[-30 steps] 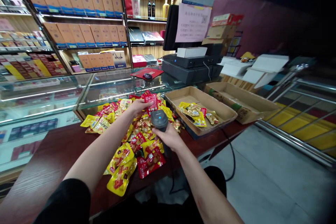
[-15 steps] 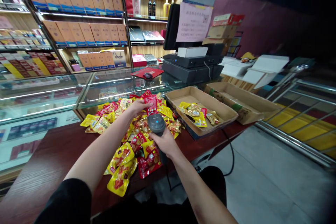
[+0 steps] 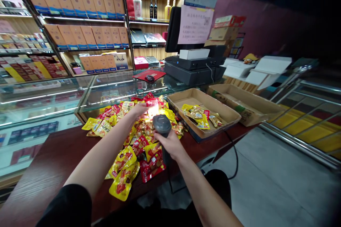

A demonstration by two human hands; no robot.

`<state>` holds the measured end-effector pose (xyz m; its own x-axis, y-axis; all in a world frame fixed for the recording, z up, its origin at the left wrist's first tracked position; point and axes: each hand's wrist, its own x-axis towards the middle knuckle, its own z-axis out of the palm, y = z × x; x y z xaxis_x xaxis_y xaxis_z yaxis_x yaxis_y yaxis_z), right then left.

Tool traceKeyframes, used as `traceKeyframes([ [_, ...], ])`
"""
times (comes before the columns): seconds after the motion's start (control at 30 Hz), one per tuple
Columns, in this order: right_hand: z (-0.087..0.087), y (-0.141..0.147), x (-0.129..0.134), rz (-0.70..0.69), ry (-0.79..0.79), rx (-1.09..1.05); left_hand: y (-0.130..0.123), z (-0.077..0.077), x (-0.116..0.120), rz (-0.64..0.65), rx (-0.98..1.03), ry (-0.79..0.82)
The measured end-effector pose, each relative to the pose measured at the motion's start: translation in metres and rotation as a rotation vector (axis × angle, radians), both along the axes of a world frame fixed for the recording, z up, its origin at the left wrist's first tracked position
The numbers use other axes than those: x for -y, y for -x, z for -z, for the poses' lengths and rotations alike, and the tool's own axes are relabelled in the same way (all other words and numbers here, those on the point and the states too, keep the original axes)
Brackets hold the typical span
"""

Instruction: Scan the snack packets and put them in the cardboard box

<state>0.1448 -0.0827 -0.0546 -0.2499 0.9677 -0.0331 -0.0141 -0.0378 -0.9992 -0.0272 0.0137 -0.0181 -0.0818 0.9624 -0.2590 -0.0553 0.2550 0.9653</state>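
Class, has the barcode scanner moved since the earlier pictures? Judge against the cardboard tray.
Yes: the barcode scanner sits slightly lower, relative to the cardboard tray.

No wording can be read: the print on the pink paper notice (image 3: 195,25) at upper centre, on the yellow and red snack packets (image 3: 124,159) at lower centre, and on the tan boxes (image 3: 76,1) at upper left is too small.

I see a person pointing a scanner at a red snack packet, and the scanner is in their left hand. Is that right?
Not quite. The head view shows the barcode scanner in the right hand, not the left. The rest is right: it points at the red snack packet, which the left hand holds.
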Motion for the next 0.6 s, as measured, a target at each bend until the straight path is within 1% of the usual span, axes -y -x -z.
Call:
traceKeyframes([
  [0.07, -0.009, -0.008, -0.014, 0.075, 0.032, -0.134, -0.002, -0.004, 0.005, 0.045, 0.004, 0.039],
  [0.1, -0.014, -0.013, -0.024, 0.1, 0.079, -0.209, -0.003, -0.005, 0.007, 0.074, 0.025, 0.053],
  [0.13, -0.02, -0.019, -0.034, 0.094, 0.159, -0.283, -0.004, -0.006, 0.009, 0.101, 0.059, 0.067],
  [0.17, -0.025, -0.025, -0.045, 0.066, 0.231, -0.358, -0.005, -0.006, 0.011, 0.131, 0.099, 0.08],
  [0.23, -0.035, -0.039, -0.064, -0.051, 0.405, -0.491, -0.007, -0.006, 0.013, 0.182, 0.143, 0.12],
  [0.3, -0.042, -0.053, -0.078, -0.153, 0.544, -0.552, -0.011, -0.003, 0.013, 0.22, 0.145, 0.137],
  [0.33, -0.044, -0.061, -0.082, -0.185, 0.584, -0.567, -0.014, -0.002, 0.011, 0.246, 0.154, 0.155],
  [0.4, -0.046, -0.079, -0.088, -0.213, 0.608, -0.588, -0.024, 0.0, 0.006, 0.28, 0.159, 0.173],
  [0.47, -0.048, -0.098, -0.093, -0.23, 0.6, -0.599, -0.039, 0.001, -0.003, 0.312, 0.174, 0.175],
  [0.6, -0.059, -0.145, -0.111, -0.224, 0.549, -0.623, -0.084, -0.004, -0.033, 0.334, 0.207, 0.145],
])
